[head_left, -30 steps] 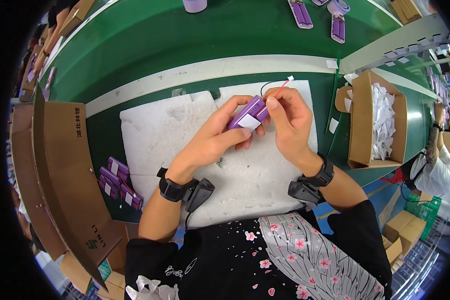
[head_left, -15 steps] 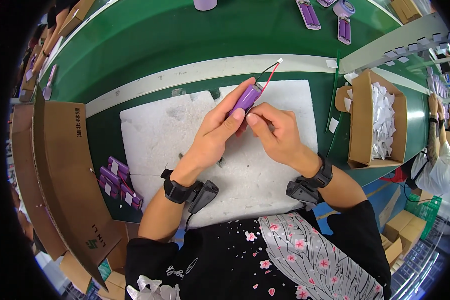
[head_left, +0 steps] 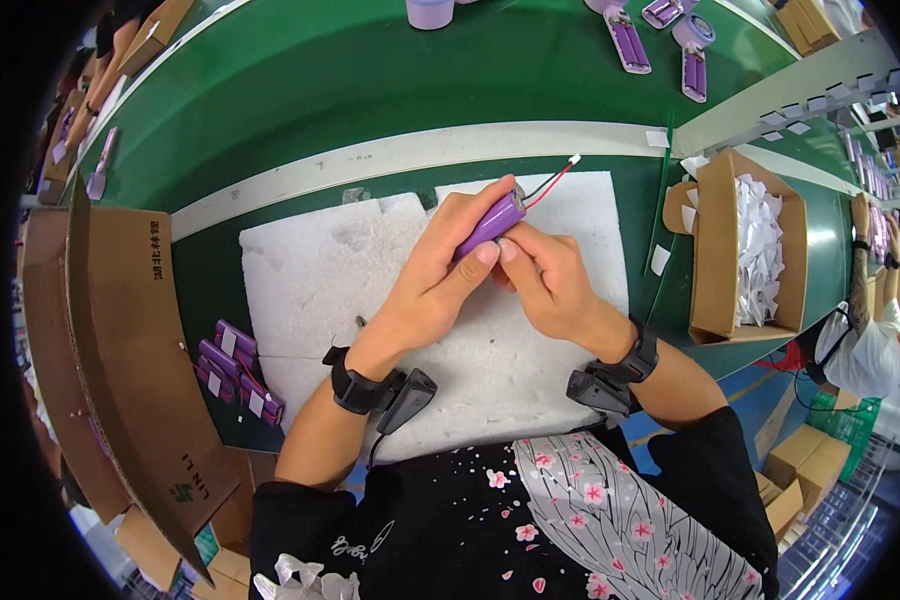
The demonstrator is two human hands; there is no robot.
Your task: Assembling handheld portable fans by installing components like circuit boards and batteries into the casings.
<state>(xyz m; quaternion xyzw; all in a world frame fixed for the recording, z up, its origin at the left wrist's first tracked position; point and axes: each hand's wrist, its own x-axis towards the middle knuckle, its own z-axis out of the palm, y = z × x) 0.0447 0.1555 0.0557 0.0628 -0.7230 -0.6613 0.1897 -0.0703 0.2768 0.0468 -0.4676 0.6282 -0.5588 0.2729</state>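
Observation:
My left hand (head_left: 428, 290) is wrapped round a purple cylindrical battery pack (head_left: 492, 224), tilted with its upper end to the right. From that end a red and a black wire run to a small white connector (head_left: 574, 159). Against the pack's near side, my right hand (head_left: 558, 283) is closed in a pinch, its thumb tip beside my left thumb. What the right fingers grip is hidden. Both hands are over a white foam sheet (head_left: 320, 270) on the green bench.
Several purple battery packs (head_left: 232, 362) lie left of the foam, beside a large cardboard box (head_left: 135, 300). An open carton of white paper pieces (head_left: 705, 270) stands at right. Beyond a pale rail (head_left: 420, 145) are purple device parts (head_left: 627, 42). A co-worker (head_left: 865, 350) is at far right.
The pack has tipped lower to the right, and its wires and connector swung right and down. My right hand has closed in against my left thumb. The surroundings have shifted slightly in view.

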